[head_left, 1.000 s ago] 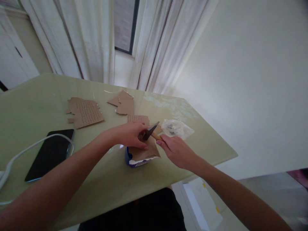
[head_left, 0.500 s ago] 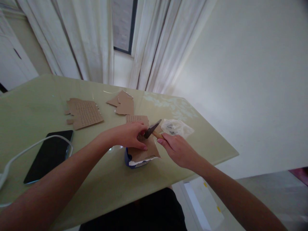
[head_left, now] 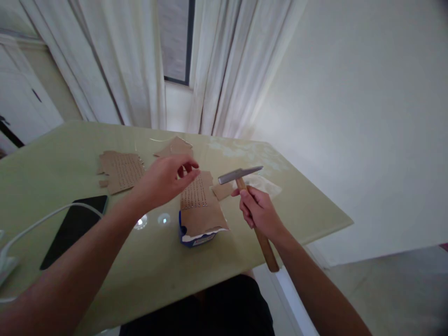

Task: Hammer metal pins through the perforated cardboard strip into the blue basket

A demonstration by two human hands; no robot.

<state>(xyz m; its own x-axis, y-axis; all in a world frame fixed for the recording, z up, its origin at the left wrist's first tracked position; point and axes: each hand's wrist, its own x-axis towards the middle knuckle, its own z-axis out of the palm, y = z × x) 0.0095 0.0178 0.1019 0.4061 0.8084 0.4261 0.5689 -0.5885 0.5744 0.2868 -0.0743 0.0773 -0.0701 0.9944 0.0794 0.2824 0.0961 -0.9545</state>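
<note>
My right hand [head_left: 259,214] grips the wooden handle of a small hammer [head_left: 241,174], whose metal head is raised above the table. My left hand [head_left: 167,178] hovers above a perforated cardboard piece [head_left: 200,205], fingertips pinched together; whether they hold anything is too small to see. The cardboard lies over a small blue box [head_left: 194,235] on the pale green table [head_left: 168,261].
More perforated cardboard pieces [head_left: 122,169] lie at the back left and near the far edge [head_left: 177,147]. A clear plastic bag [head_left: 268,185] sits right of the hammer. A black phone [head_left: 72,228] with a white cable [head_left: 31,226] lies at the left. White curtains hang behind.
The hammer head has lifted off the cardboard and swung up to the right. My left hand has risen off the cardboard and moved left.
</note>
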